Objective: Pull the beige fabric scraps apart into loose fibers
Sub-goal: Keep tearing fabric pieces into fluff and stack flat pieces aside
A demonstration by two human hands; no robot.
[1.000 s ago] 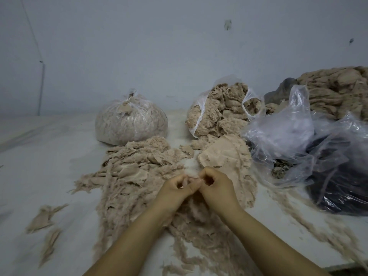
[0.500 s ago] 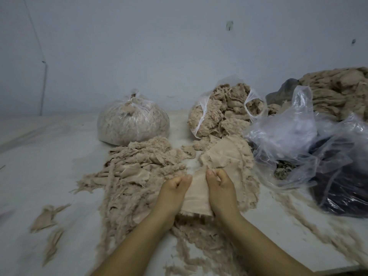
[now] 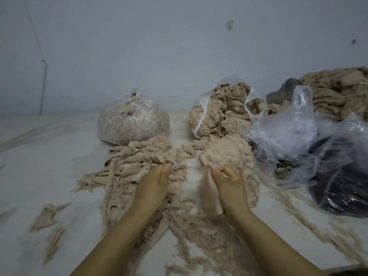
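Your right hand (image 3: 229,188) fingers pinch a beige scrap (image 3: 211,196); your left hand (image 3: 157,182) clutches fluff (image 3: 175,176). Loose grips let cloth slip untorn.

Beige fabric scrap (image 3: 211,193) — limp, hanging (right side); frayed scraps (image 3: 127,172) heaped left.

A plain pale grey-blue wall (image 3: 159,52) fills the upper half of the view, from nine o'clock across to three. A thin cable (image 3: 44,84) runs down it at about ten o'clock, held by a small clip. Two small dark marks sit on the wall, one (image 3: 229,24) near one o'clock and another (image 3: 353,41) toward two. Below, a flat white surface (image 3: 39,156) stretches from the wall's base toward six o'clock. The light is dim, even and soft.
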